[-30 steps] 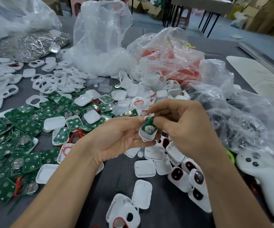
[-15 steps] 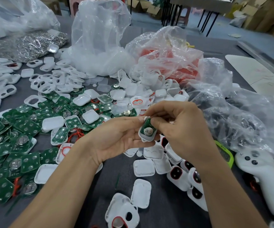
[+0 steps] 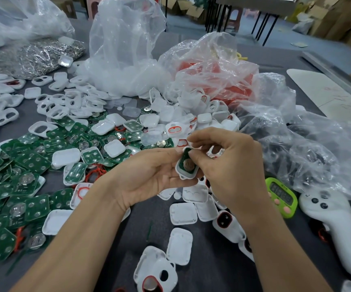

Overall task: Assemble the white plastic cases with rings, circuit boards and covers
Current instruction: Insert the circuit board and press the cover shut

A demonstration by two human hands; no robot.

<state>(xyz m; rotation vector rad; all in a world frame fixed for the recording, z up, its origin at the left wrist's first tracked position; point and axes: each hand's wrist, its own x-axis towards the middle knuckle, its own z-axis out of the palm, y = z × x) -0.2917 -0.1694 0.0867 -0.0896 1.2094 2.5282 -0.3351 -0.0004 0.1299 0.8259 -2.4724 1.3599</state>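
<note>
We've got one view: the head cam, looking forward and down, pretty close above the fingers [image 3: 202, 138], with the table [image 3: 216, 270] running off beyond them.

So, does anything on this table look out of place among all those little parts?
Yes: a lime-green digital timer and a white handheld controller lie side by side at the right. Neither looks like an assembly part.

At the centre of the table [image 3: 212, 260], case [image 3: 188, 165] held between left hand [image 3: 149, 178] and right hand [image 3: 229, 171], circuit boards [image 3: 23, 165] heaped to the left, loose covers [image 3: 183, 213] just before the hands, bags [image 3: 126, 49] behind, timer [image 3: 281, 197] to the right, controller [image 3: 334, 224] just beside it, further right.
</note>
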